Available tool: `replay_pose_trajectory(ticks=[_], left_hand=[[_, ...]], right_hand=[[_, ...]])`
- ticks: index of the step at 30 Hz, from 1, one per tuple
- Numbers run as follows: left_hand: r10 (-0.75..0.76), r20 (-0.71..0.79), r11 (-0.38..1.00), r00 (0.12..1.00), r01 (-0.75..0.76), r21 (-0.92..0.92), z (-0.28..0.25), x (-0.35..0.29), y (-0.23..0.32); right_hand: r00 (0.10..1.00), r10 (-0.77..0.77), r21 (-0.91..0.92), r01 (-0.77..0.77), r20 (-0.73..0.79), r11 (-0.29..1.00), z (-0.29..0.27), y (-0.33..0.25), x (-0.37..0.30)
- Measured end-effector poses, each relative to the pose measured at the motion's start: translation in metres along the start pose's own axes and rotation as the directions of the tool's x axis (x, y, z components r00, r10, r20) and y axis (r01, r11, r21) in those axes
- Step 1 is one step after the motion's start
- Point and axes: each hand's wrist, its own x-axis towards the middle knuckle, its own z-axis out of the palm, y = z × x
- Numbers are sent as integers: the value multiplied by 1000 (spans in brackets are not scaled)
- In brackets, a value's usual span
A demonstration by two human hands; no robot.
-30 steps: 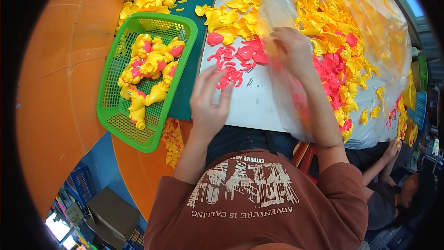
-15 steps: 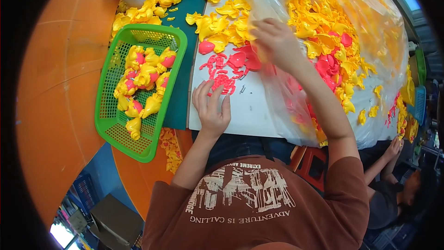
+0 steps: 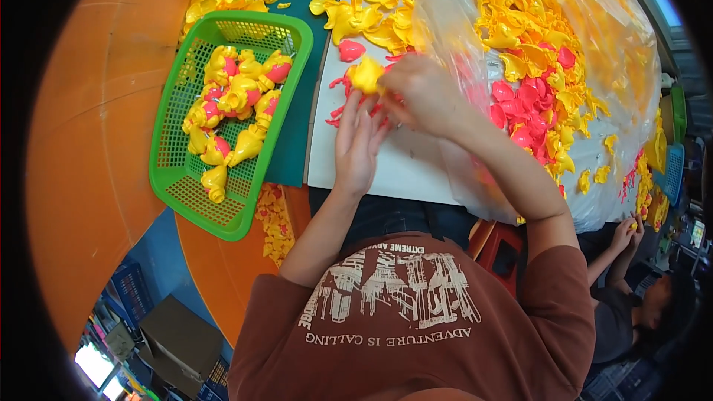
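A shiny yellow moulded plastic piece (image 3: 366, 76), slightly blurred, is pinched at the fingertips of my right hand (image 3: 429, 98), which comes in from the right with fingers curled. Below it, my left hand (image 3: 356, 156) points upward with its fingers stretched out, their tips touching or almost touching the yellow piece. Both hands are above the white tabletop (image 3: 416, 171). Small pink plastic parts (image 3: 334, 115) lie partly hidden beneath and behind them. A rounded pink shell (image 3: 351, 50) sits just beyond, next to loose yellow shells (image 3: 356, 18).
Left of the hands stands a green mesh basket (image 3: 256, 193) holding several yellow-and-pink assembled figures (image 3: 238, 100). A clear plastic bag (image 3: 449, 26) lies on the right beside heaped yellow shells (image 3: 520, 18) and pink shells (image 3: 523, 108). Farther right, another person's hands (image 3: 627, 234) are at work.
My right hand has come down and left from beside the bag, bringing the yellow piece over the pink parts. My left hand has risen slightly to meet it. The view has shifted a little.
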Motion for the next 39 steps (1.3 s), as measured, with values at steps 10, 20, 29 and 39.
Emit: replay_pose_trajectory(ticks=[10, 20, 29, 39], left_hand=[[-84, -143, 967, 986, 115, 228, -15, 20, 28], [268, 118, 554, 956, -253, 793, -6, 10, 28], [202, 182, 553, 962, -265, 790, 22, -3, 39], [227, 213, 481, 950, -300, 824, 30, -9, 42]], right_hand=[[994, -30, 47, 25, 100, 999, 31, 0, -49], [955, 267, 694, -106, -129, 712, 5, -3, -45], [891, 454, 1000, -23, 25, -9, 3, -14, -41], [882, 466, 995, 27, -70, 98, -1, -20, -45]])
